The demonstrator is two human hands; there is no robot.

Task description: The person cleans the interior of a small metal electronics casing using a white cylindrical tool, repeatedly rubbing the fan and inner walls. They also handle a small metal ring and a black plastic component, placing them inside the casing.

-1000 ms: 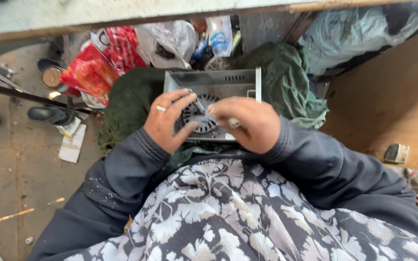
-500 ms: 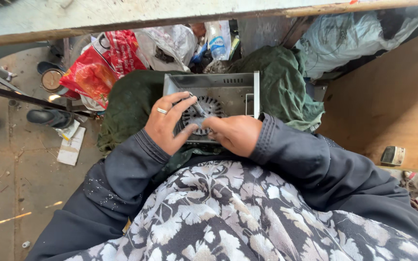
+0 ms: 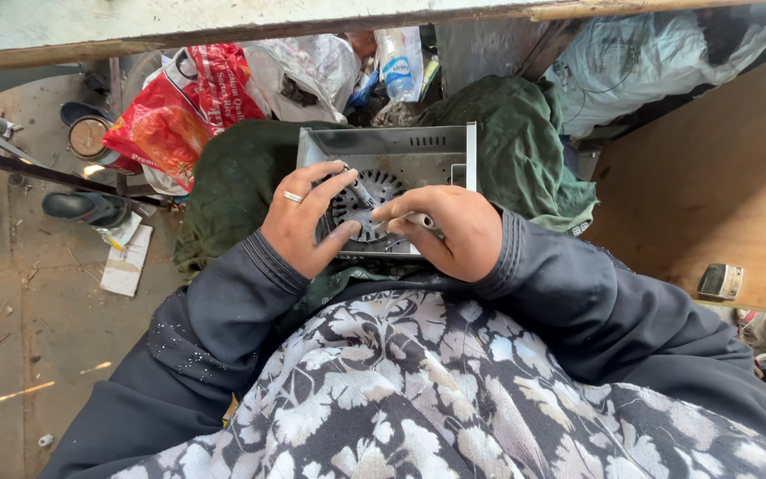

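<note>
Since half a second ago the right hand (image 3: 454,232) has slid a little lower and rightward off the grille, so more of the tool in its grip shows, while the left hand (image 3: 306,222) stays spread where it was. Both hands work on a grey sheet-metal casing (image 3: 401,155), a shallow open box with thin upright walls, a row of slots punched in its far wall, and a round fan grille (image 3: 367,197) of radiating slits stamped in its floor. It rests on the person's lap, on a crumpled dark green cloth (image 3: 241,177). The left hand lies flat on the casing's near left part, fingers fanned wide over the grille, a plain metal ring (image 3: 292,197) on one of them. The right hand's fingers curl narrowly around the pale handle of a screwdriver (image 3: 418,219), whose slim metal shaft angles up and left onto the grille. Dark ribbed sleeve cuffs cover both wrists above a grey-and-white floral garment. Beyond the lap sit a glossy red plastic bag (image 3: 179,111), a clear plastic bottle (image 3: 398,62), and a dark shoe (image 3: 86,207) on the dusty concrete floor. At right, a small grey rectangular device (image 3: 720,280) lies on a brown wooden board (image 3: 711,195).
</note>
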